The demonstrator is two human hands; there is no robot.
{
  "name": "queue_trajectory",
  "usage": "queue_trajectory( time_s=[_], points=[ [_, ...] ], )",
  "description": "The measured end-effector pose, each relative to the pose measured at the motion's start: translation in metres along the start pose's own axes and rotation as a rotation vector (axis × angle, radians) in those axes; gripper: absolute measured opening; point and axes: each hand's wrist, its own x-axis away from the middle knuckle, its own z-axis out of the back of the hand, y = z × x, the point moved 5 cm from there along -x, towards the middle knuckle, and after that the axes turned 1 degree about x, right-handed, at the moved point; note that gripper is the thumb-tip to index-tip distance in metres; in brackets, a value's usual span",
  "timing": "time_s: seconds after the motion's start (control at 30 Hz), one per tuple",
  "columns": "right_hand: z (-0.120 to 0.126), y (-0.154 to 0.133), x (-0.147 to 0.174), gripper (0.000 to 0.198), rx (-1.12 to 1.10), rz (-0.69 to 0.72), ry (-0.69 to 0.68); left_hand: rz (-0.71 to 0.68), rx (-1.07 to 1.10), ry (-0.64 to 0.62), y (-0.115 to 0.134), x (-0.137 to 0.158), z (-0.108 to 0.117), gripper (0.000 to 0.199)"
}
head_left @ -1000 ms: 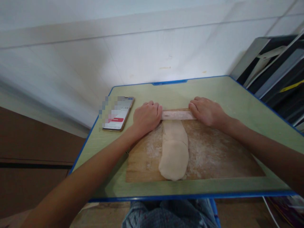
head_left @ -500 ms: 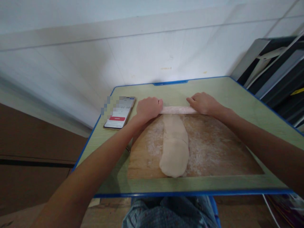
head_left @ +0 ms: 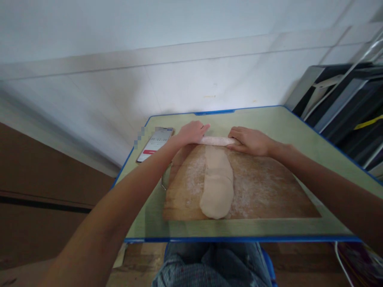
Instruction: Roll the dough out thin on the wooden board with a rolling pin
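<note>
A floured rolling pin point(head_left: 216, 141) lies crosswise at the far end of a long flattened strip of dough point(head_left: 217, 183). My left hand point(head_left: 193, 132) is closed round the pin's left end, its thumb pointing inward. On the right end my right hand point(head_left: 251, 140) grips the pin, fingers over the top and thumb along the near side. The dough runs from under the pin toward me, wider at its near end. Beneath it is a wooden board point(head_left: 269, 191) dusted with flour.
A phone point(head_left: 155, 143) with a timer on its screen lies left of the board, partly behind my left forearm. The pale green table point(head_left: 209, 230) has a blue edge and stands against a white wall point(head_left: 185, 87). Dark flat items point(head_left: 344, 107) lean at the right.
My right hand has slid inward along the pin, and its thumb has come round to the near side. My left thumb now sticks out more. The camera view has shifted slightly.
</note>
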Motion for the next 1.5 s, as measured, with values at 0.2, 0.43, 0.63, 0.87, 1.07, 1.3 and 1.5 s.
queue_trajectory(
  time_s=[0.2,0.43,0.63,0.87,1.07,1.3,1.5],
  points=[
    [0.005,0.006,0.008,0.032,0.043,-0.303,0.043,-0.163,0.024,0.333,0.011,0.046,0.034,0.027],
    [0.008,0.018,0.036,0.036,-0.622,-0.485,0.237,-0.54,0.123,-0.075,0.047,0.17,0.024,0.043],
    [-0.005,0.015,0.038,0.049,-1.172,-0.482,0.28,-0.591,-0.002,-0.162,0.057,0.204,-0.005,0.069],
    [-0.006,0.018,0.041,0.051,-1.317,-0.481,0.393,-0.668,-0.095,-0.069,0.058,0.193,0.004,0.048],
    [-0.005,0.016,0.041,0.048,-1.365,-0.462,0.396,-0.566,-0.161,0.13,0.057,0.171,0.032,0.039],
    [-0.006,0.017,0.04,0.053,-1.403,-0.469,0.421,-0.297,0.045,0.223,0.068,0.108,0.093,0.036],
    [-0.005,0.016,0.039,0.051,-1.384,-0.459,0.406,-0.18,0.278,0.362,0.062,0.085,0.117,0.037]
  ],
)
